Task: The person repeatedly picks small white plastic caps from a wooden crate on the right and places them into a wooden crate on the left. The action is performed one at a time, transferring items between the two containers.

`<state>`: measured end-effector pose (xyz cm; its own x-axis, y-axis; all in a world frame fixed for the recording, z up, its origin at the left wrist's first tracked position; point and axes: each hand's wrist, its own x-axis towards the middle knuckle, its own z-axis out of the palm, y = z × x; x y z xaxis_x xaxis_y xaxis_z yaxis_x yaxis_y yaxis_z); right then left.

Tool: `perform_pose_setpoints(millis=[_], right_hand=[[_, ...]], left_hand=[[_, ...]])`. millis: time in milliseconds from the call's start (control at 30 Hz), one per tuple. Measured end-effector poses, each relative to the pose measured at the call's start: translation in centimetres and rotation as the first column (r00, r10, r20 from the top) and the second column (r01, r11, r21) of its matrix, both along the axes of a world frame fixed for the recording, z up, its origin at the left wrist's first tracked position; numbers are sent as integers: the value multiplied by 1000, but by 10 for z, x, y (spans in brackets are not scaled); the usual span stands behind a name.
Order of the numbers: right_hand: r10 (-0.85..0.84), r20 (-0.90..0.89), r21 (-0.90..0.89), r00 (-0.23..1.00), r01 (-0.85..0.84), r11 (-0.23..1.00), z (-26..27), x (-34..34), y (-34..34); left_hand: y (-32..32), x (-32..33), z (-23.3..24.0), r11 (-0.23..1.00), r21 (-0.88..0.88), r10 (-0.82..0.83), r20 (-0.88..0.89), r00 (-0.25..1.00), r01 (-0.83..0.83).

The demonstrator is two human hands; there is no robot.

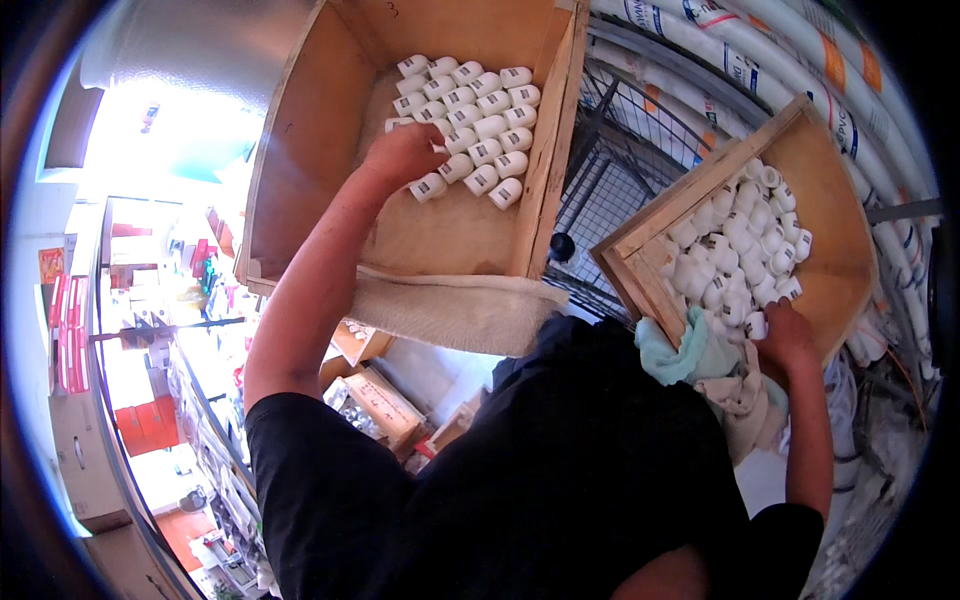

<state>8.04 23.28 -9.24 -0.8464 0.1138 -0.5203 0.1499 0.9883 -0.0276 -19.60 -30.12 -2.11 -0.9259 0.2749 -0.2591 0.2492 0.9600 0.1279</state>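
My left hand (pixel 406 156) reaches into a wooden box (pixel 439 244), over slanted rows of white plastic pipe elbows (pixel 491 125) with small dark labels. Its fingertips are among the elbows at the left side of the rows. A bit of white shows at the fingers, but whether they grip an elbow is hidden. On the right, a tilted second wooden box (pixel 840 277) holds a loose heap of similar white fittings (pixel 739 232). At the heap's near edge, my right hand (pixel 789 336) has its thumb and fingers around one white fitting (pixel 755 325).
A beige cloth (pixel 457 315) hangs below the left box's near edge. Green and beige cloths (pixel 679 352) lie at the right box's near corner. A black wire rack (pixel 600 195) stands between the boxes. Long white pipes (pixel 810 52) line the right; stocked shelves (pixel 142 322) stand left.
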Motion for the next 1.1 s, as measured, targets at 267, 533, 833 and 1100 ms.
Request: perform_pose_setpoints(millis=[267, 533, 833, 1100], right_hand=[[-206, 58, -107, 977, 212, 971, 12, -9, -6], [11, 95, 52, 995, -16, 999, 6, -8, -6], [2, 52, -34, 999, 0, 999, 6, -7, -4], [-37, 18, -86, 999, 39, 996, 18, -5, -8]], left_hand=[[-8, 21, -36, 873, -469, -113, 72, 991, 134], [-3, 27, -63, 865, -484, -138, 23, 990, 132], [6, 19, -35, 808, -560, -74, 215, 974, 185], [13, -1, 7, 940, -324, -66, 148, 987, 111]])
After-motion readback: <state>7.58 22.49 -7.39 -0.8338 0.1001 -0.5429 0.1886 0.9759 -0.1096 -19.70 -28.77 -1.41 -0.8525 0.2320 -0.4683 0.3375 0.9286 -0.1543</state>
